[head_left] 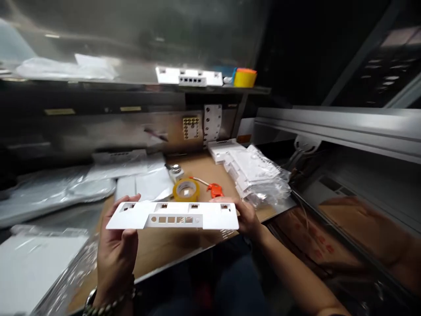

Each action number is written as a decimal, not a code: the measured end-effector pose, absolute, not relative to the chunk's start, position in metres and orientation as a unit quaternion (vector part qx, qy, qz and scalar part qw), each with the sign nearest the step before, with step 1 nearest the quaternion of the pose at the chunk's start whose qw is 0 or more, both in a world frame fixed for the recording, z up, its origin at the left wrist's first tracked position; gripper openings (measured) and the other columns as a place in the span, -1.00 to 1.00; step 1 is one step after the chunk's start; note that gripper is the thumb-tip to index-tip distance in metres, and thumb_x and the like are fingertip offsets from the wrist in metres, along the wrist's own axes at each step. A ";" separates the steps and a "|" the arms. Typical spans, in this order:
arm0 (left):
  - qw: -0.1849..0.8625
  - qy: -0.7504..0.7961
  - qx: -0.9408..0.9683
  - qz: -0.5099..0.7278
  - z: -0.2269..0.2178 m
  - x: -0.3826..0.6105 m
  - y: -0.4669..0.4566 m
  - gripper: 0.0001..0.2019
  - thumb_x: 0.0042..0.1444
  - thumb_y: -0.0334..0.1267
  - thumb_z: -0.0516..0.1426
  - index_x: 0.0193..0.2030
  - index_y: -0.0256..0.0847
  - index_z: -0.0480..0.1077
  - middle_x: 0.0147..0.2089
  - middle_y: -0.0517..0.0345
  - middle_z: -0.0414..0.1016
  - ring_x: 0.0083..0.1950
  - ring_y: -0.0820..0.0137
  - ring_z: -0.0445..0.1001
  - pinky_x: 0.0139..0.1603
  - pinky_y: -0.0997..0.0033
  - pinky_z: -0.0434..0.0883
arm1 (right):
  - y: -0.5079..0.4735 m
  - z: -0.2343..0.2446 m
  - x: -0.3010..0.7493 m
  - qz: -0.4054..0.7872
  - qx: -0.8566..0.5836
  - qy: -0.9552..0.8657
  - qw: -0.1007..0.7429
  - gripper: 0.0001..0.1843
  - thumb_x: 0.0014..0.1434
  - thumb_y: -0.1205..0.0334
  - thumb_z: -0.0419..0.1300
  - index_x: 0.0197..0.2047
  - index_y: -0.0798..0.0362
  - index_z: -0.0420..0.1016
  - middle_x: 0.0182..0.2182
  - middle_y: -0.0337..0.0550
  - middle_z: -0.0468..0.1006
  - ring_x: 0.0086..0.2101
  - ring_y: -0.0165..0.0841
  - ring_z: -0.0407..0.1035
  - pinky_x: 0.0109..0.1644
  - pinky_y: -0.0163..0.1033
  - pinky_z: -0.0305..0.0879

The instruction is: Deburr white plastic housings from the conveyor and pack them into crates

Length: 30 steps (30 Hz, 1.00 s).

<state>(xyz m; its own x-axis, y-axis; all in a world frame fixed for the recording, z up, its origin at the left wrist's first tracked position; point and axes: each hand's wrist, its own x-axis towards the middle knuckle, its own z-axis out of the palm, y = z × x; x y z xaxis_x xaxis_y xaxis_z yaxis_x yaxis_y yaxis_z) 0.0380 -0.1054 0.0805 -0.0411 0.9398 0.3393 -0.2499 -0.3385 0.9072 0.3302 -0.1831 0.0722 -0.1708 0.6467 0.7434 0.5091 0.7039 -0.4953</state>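
Above the near part of the brown surface (177,248): here's the white slotted panel (176,211), up in the air, its row of round and square cutouts turned to me, likely so I can see them squarely.

Left end: my left grip (115,245) has it, closed only to the panel's depth, thumb at the lower edge and fingertips over the top; that pinch leaves the front face clear.

Right end: my right grip (246,215) is closed on it too, fingers partly hidden behind; one hold at each end, I'd say, to keep a long, light piece level.

Just beyond the panel: the yellow tape roll (197,191) lies flat, so it can't roll off, with the orange-handled tool (215,190) just beside it, both within easy reach.

Right of those: plastic-wrapped white panels (245,164) in a heap, seemingly kept aside so the middle is free for handling.

Left side: clear-bagged pieces (88,188) lie flat and overlapping, perhaps because the film would let them slide if stacked tall.

Up on the shelf (131,82): a matching panel (171,78) faces out, cutouts showing, maybe as a reference, and near its right end sits a yellow-and-orange roll (245,79), out of the way.
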 end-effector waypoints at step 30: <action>0.389 0.352 0.527 0.669 0.049 0.039 -0.162 -0.24 -0.11 0.23 0.44 0.20 -0.06 0.48 0.21 0.00 0.51 0.43 0.07 0.33 0.40 0.25 0.35 | -0.218 -0.019 0.308 0.215 -0.476 -0.568 0.636 -0.53 0.27 0.25 0.33 0.24 -0.06 0.48 0.16 -0.04 0.61 0.15 -0.05 0.51 0.29 0.09 0.44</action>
